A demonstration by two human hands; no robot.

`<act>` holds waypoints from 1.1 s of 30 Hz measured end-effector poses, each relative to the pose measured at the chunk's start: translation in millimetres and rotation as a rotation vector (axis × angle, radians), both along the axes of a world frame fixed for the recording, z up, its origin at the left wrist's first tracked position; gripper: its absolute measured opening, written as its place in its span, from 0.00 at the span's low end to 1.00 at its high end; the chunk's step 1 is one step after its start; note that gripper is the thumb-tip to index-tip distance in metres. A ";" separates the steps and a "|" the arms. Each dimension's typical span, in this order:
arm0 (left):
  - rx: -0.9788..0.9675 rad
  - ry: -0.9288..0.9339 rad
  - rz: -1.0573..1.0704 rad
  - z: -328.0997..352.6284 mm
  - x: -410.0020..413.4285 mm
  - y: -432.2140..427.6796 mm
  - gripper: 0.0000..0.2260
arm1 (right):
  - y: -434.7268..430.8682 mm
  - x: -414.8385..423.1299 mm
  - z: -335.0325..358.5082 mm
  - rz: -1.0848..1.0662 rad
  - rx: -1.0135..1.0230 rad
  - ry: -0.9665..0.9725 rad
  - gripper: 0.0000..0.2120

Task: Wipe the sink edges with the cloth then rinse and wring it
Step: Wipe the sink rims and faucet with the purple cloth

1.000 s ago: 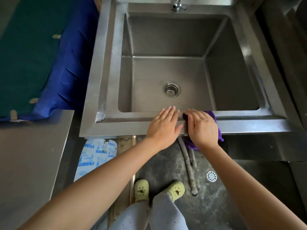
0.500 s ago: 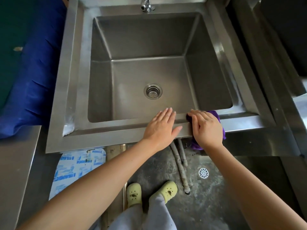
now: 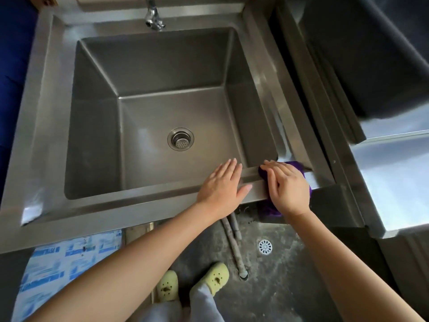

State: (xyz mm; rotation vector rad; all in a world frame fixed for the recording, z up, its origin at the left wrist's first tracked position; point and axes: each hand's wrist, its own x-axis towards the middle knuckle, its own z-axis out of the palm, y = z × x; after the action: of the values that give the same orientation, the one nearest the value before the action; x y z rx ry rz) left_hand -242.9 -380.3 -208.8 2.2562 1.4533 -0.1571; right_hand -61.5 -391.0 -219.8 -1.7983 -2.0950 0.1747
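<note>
A deep steel sink (image 3: pixel 97 212) fills the view, with a round drain (image 3: pixel 180 138) in its floor and a tap (image 3: pixel 153 17) at the back. My right hand (image 3: pixel 287 185) presses a purple cloth (image 3: pixel 296 165) flat onto the sink's front rim near the right corner; cloth hangs over the rim below my wrist. My left hand (image 3: pixel 221 185) lies flat on the same rim just left of it, fingers together, holding nothing.
A second steel unit (image 3: pixel 394 182) stands close on the right. Blue fabric (image 3: pixel 14 66) lies to the left. Below the sink are grey pipes (image 3: pixel 234 247), a floor drain (image 3: pixel 264 247), printed sheeting (image 3: pixel 58 263) and my yellow-green shoes (image 3: pixel 209 278).
Both hands and the cloth have slid right along the front rim toward the right corner. My head has turned right, so the sink sits further left in view.
</note>
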 end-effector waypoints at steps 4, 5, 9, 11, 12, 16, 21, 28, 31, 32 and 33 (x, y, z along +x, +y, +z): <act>-0.010 0.008 -0.014 -0.6 22.0 6.5 0.31 | 5.7 25.0 4.0 -0.017 -0.012 -0.024 0.19; -0.015 0.011 -0.018 -0.5 28.7 8.1 0.31 | 8.2 28.1 4.8 -0.012 -0.017 -0.028 0.19; 0.005 0.011 -0.013 -0.5 58.6 14.7 0.31 | 20.2 32.5 8.3 -0.023 -0.147 -0.108 0.20; 0.018 0.012 -0.007 0.4 68.2 17.4 0.31 | 27.7 37.1 9.7 0.006 -0.209 -0.150 0.21; 0.018 0.014 -0.010 0.7 71.0 18.4 0.31 | 31.2 40.5 10.0 0.022 -0.229 -0.161 0.21; 0.002 0.006 -0.008 2.7 73.4 19.0 0.31 | 44.3 49.3 11.1 0.040 -0.256 -0.167 0.23; -0.005 0.016 -0.005 2.6 72.5 19.0 0.31 | 60.4 52.2 10.8 0.075 -0.256 -0.193 0.24; 0.026 0.045 -0.027 -0.7 71.5 19.5 0.31 | 100.4 43.0 2.2 0.040 -0.216 -0.305 0.25; 0.027 0.042 -0.032 -0.3 71.2 18.9 0.31 | 110.6 33.5 0.2 0.010 -0.183 -0.330 0.26; 0.027 0.045 -0.031 -0.5 71.4 18.9 0.31 | 113.4 30.9 -0.7 -0.002 -0.165 -0.317 0.26; 0.030 0.047 -0.030 -1.0 71.4 19.1 0.31 | 115.8 28.5 -1.6 -0.015 -0.145 -0.300 0.25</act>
State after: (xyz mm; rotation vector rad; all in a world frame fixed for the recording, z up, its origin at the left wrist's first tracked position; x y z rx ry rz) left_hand -171.5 -361.2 -209.7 2.3136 1.4549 -0.2004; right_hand -33.0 -275.2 -221.4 -2.0319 -2.3231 0.0557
